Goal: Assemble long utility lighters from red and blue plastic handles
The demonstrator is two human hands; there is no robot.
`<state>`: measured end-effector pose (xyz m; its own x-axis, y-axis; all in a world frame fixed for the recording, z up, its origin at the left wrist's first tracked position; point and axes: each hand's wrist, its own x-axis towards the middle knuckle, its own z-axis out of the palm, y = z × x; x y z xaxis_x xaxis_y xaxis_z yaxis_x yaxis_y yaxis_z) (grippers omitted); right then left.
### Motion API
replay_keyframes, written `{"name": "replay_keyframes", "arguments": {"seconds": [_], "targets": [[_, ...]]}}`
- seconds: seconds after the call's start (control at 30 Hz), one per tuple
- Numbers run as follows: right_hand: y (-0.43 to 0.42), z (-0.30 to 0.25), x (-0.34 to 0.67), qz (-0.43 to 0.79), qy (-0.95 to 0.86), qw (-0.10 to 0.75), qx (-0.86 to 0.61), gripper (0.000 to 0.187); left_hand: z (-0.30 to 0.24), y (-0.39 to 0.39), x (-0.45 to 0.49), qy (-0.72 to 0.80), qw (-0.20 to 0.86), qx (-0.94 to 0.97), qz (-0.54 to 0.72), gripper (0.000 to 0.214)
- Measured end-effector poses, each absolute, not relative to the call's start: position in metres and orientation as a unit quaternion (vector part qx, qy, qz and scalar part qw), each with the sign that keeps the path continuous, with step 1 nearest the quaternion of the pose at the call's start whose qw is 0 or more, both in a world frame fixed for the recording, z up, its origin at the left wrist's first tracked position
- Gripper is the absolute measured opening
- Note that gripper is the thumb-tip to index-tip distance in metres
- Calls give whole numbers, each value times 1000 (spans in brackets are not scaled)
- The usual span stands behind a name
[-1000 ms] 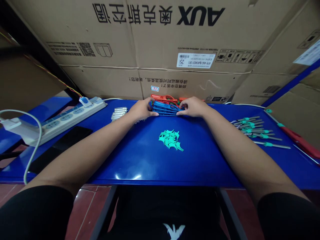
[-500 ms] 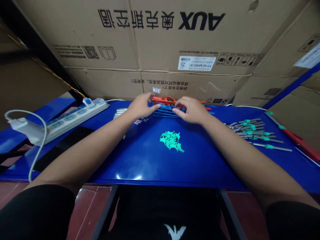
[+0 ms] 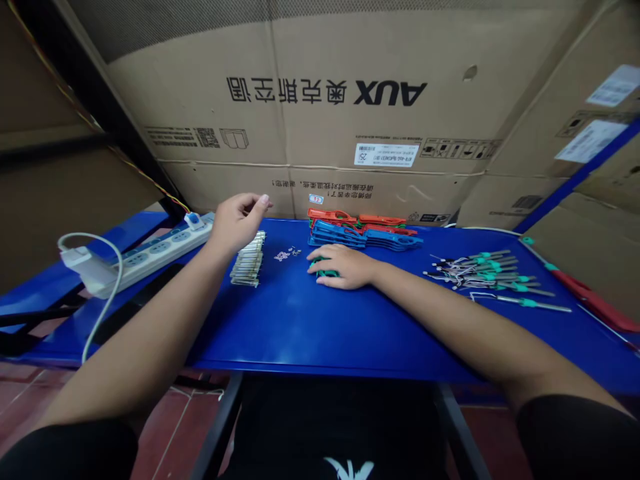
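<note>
My right hand (image 3: 345, 267) lies palm down over a small heap of green plastic pieces (image 3: 327, 266), its fingers stretched and apart. Green shows between thumb and fingers; most of the heap is hidden. Raised above the back left of the table, my left hand (image 3: 240, 221) is loosely curled with nothing visible in it. Below it is a row of silver metal tubes (image 3: 247, 261). Just beyond my right hand are stacked blue plastic shells (image 3: 340, 233), with red plastic shells (image 3: 333, 217) behind them. Tiny white parts (image 3: 281, 256) lie between the tubes and the heap.
On the blue table (image 3: 300, 333), metal rods with green collars and white wires (image 3: 493, 270) lie at right. Past them is a red-handled tool (image 3: 590, 293). A power strip (image 3: 165, 250) with a plugged-in adapter stands at left. A cardboard wall (image 3: 300, 140) closes off the back.
Both hands have left the coloured shells. My left hand moved left and up; my right hand came down onto the green pieces, which now lie closer to the shells. The camera view shifted.
</note>
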<state>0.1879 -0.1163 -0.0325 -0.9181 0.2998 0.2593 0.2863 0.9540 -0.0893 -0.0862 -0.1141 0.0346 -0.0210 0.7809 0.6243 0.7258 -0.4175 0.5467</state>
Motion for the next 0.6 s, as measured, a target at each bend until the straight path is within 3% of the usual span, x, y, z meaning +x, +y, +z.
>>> {"name": "replay_keyframes", "arguments": {"seconds": [0.2, 0.3, 0.4, 0.6], "targets": [[-122, -14, 186, -33, -971, 163, -173, 28, 23, -100, -101, 554, 43, 726, 405, 43], [-158, 0, 206, -65, -960, 185, -200, 28, 23, -102, -99, 545, 21, 755, 363, 41], [-206, 12, 243, -47, -961, 154, -226, 29, 27, -107, -95, 534, 14, 769, 351, 41], [-284, -14, 382, -82, -835, 212, -501, 25, 44, -129, -84, 526, 44, 741, 415, 41]]}}
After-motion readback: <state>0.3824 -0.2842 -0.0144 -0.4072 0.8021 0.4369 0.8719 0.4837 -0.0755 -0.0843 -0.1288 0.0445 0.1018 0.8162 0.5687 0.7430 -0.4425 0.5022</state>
